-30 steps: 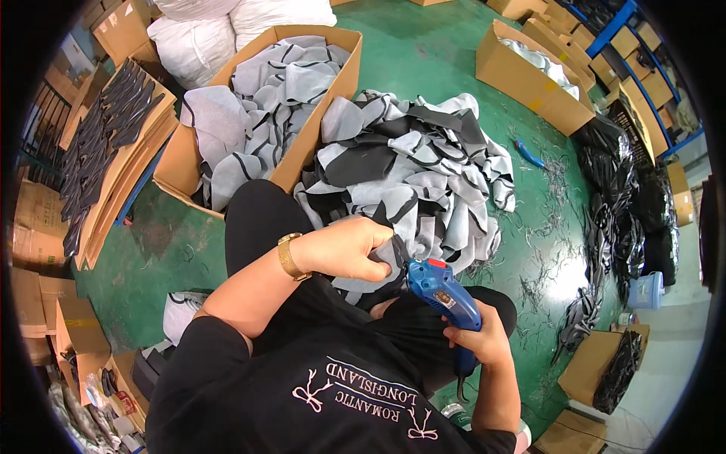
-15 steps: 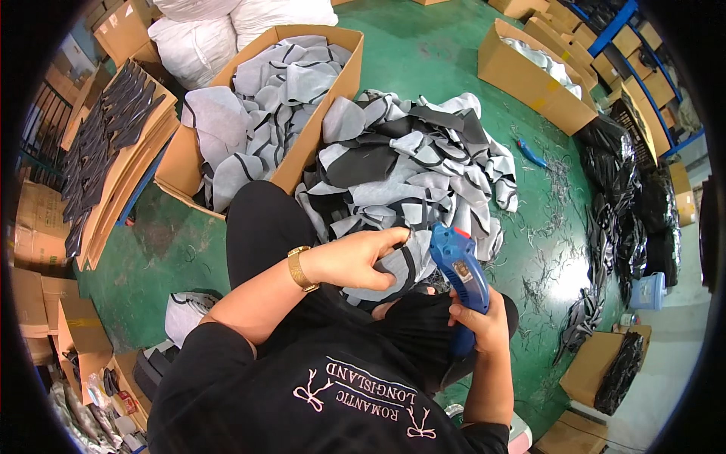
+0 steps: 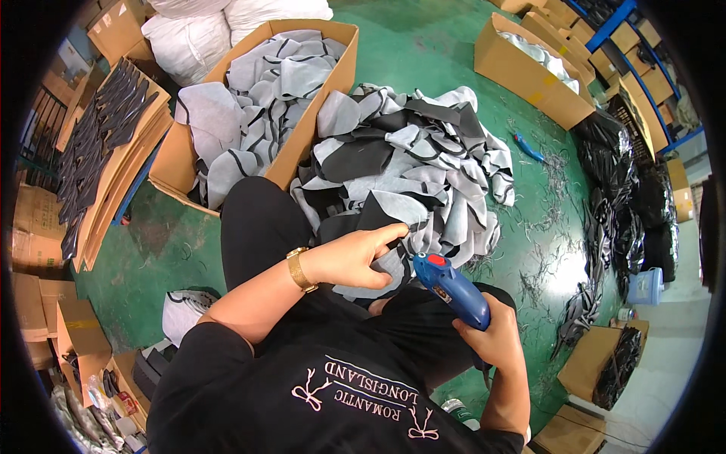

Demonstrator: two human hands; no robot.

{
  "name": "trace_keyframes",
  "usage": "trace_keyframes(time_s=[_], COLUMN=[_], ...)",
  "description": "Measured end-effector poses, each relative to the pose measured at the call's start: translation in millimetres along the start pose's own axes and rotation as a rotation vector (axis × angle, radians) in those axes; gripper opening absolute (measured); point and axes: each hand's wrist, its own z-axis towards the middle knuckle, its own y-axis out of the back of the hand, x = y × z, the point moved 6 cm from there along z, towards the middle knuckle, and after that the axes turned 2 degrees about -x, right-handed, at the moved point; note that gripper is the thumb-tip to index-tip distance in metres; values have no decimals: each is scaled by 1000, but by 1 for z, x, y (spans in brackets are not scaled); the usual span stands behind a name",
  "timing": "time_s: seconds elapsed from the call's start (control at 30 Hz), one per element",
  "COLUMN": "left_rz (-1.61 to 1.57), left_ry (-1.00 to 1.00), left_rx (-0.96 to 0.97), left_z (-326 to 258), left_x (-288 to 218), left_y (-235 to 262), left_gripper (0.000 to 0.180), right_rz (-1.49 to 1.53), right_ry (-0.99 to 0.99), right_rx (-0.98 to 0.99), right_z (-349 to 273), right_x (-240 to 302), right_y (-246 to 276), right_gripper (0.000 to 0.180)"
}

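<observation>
My left hand (image 3: 352,259), with a gold watch on its wrist, pinches a grey felt-like fabric piece (image 3: 389,270) between thumb and fingers over my lap. My right hand (image 3: 495,333) is wrapped round the rear of blue electric scissors (image 3: 456,297) with a red button on top. Their head points left, close beside the fabric's right edge; the blades are too small to make out, and I cannot tell whether they touch it. Just beyond my hands lies a heap of grey and black fabric pieces (image 3: 423,174), many with black edging.
A long cardboard box (image 3: 321,102) of similar pieces stands at the left of the heap. On the green floor, right, lie another blue tool (image 3: 528,148) and dark trimmings (image 3: 556,185). Stacked cardboard (image 3: 125,174) with black strips is far left; black plastic bags (image 3: 654,204) stand at right.
The electric scissors have swung from nearly upright to leaning left, their head now lower and nearer the fabric. My right hand has shifted slightly right. My left hand has barely moved.
</observation>
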Motion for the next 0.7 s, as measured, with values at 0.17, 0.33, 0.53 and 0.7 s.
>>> trace_keyframes(time_s=[0.17,0.33,0.53,0.7], left_rz=[-558,-228,-742,-554], left_ry=[-22,-12,-67,-18], left_rx=[49,225,52,29], left_z=[5,6,14,16], left_x=[19,23,8,29], left_y=[-9,-35,-47,-60], left_gripper=[70,66,57,53], right_rz=[162,564,852,658], right_ry=[-37,-144,-144,-121], right_rx=[40,56,-173,-205], right_z=[1,8,26,34], right_x=[-9,-26,-22,-13], right_y=[-12,-38,-39,-54], right_gripper=[31,32,39,34])
